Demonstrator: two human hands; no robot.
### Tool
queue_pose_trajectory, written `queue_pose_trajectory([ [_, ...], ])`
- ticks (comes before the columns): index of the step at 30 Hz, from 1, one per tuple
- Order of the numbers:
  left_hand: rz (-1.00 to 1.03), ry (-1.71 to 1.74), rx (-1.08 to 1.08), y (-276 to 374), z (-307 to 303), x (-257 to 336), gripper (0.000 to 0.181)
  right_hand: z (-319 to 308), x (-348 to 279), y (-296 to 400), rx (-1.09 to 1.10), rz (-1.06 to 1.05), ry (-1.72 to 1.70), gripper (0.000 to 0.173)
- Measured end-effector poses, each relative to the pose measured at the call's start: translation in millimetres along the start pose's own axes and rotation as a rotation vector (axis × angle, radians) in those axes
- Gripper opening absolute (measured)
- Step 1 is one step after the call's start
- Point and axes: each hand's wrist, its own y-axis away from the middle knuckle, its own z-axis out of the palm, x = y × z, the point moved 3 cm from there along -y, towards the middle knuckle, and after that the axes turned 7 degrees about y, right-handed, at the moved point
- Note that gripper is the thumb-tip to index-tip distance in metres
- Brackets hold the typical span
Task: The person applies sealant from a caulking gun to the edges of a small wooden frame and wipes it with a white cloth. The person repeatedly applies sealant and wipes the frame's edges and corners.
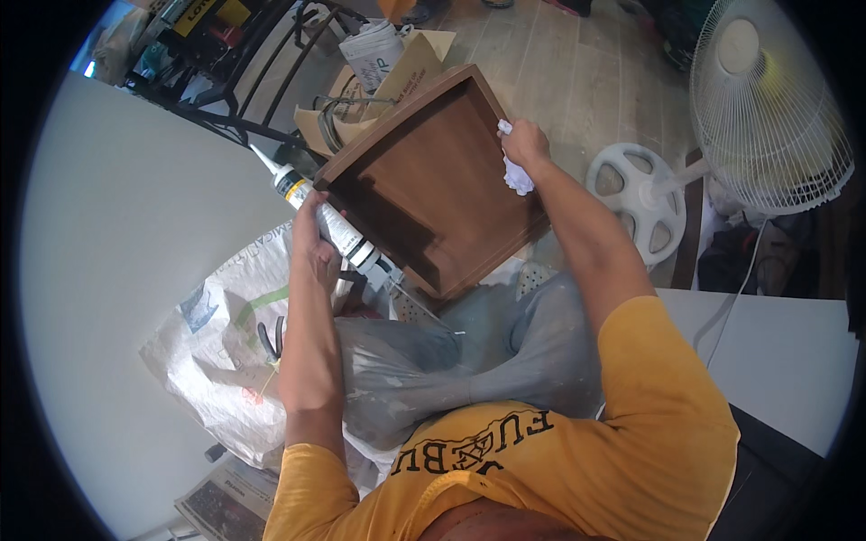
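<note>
A brown wooden drawer or shallow box (433, 179) is tilted in front of me, its open side facing up. My left hand (314, 233) grips a sealant cartridge (342, 230) at the box's left corner. The cartridge sits in a caulking gun (380, 272), and its white nozzle (265, 159) points up and left, away from the box. Whether the left fingers also touch the box is unclear. My right hand (528, 143) is closed around a crumpled white cloth or paper (518, 177) at the right rim of the box.
Behind the box stands a cardboard carton (413, 67) with a white container (372, 54) and coiled cable (329, 125). A pedestal fan (764, 108) with a round base (636, 203) is on the right. At left are a white woven sack (223, 345) and a pale wall (128, 223).
</note>
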Motion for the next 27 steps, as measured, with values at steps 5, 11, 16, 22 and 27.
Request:
queue_pose_trajectory([
  [5, 0.015, -0.030, -0.011, 5.6, 12.0, 2.1, 0.028, 0.1, 13.2, 1.2, 0.077, -0.050, -0.021, 0.031],
  [11, 0.115, -0.029, 0.024, 0.8, 10.3, 6.9, 0.025, -4.0, 8.8, 12.1, 0.098, -0.062, 0.003, 0.029],
  [16, 0.143, -0.050, 0.010, 8.9, 9.7, 13.0, 0.023, -4.6, 8.1, 17.3, 0.091, -0.060, -0.012, 0.029],
  [22, 0.231, 0.003, 0.016, 27.5, 11.2, 30.5, 0.028, 3.5, -1.1, 23.1, 0.125, -0.126, -0.057, 0.030],
  [27, 0.337, -0.005, 0.036, 15.8, 2.8, 32.3, 0.033, 4.3, -13.3, 24.2, 0.119, -0.149, -0.031, 0.027],
])
